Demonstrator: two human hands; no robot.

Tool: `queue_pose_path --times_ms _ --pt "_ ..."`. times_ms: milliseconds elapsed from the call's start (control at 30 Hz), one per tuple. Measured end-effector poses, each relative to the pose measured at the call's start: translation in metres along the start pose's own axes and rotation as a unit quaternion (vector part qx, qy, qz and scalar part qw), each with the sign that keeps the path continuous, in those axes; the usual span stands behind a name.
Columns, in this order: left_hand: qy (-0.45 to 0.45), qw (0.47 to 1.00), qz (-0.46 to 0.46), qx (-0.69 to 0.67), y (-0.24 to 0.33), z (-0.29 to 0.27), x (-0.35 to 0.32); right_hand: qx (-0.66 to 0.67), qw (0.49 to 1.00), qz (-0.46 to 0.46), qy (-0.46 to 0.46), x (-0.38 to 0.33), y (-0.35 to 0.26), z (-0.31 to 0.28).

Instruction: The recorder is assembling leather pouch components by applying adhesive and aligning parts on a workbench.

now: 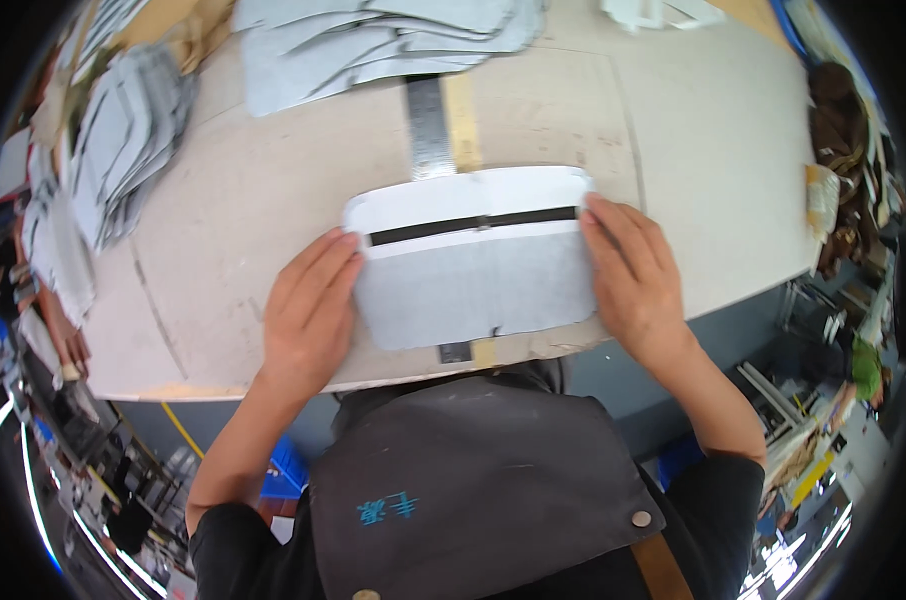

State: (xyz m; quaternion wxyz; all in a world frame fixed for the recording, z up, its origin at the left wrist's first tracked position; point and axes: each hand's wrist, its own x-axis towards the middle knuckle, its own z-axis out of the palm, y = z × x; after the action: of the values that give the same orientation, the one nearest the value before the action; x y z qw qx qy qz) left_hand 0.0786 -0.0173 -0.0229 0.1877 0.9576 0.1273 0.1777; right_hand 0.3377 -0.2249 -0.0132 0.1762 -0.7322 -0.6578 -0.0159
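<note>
A pale grey panel (473, 290) with rounded corners lies flat near the front edge of the table. Across its upper part runs a dark zipper-like strip (423, 231), with a whiter band above it. My left hand (311, 305) grips the panel's left side, its fingertips pressed at the end of the dark strip. On the opposite side, my right hand (635, 280) has its fingers closed on the right edge near the upper corner. Both thumbs are partly hidden. Beneath the panel, a black tape strip (431, 125) and a yellowish tape strip (462, 120) run along the table.
Overlapping grey sheets (373, 45) are spread along the far side of the table (713, 200). Another stack of grey pieces (133, 140) lies at the left. White scraps (663, 14) sit at the far right. A dark apron (473, 490) covers my lap.
</note>
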Motion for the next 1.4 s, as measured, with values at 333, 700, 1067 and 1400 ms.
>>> queue_pose_path --times_ms 333,700,1067,1400 --pt "-0.012 0.997 0.025 0.079 0.002 -0.002 0.004 -0.019 0.999 0.012 -0.026 -0.004 0.002 0.000" --pt "0.046 0.996 -0.055 -0.051 -0.008 -0.002 0.018 0.114 0.989 0.089 0.017 -0.004 0.003 0.001" --pt "0.028 0.994 -0.075 -0.068 -0.007 0.001 0.061 0.115 0.991 0.061 0.042 -0.001 0.000 0.005" --pt "-0.112 0.959 -0.217 -0.142 -0.005 -0.008 0.085 0.139 0.985 0.077 0.066 -0.001 0.001 0.006"
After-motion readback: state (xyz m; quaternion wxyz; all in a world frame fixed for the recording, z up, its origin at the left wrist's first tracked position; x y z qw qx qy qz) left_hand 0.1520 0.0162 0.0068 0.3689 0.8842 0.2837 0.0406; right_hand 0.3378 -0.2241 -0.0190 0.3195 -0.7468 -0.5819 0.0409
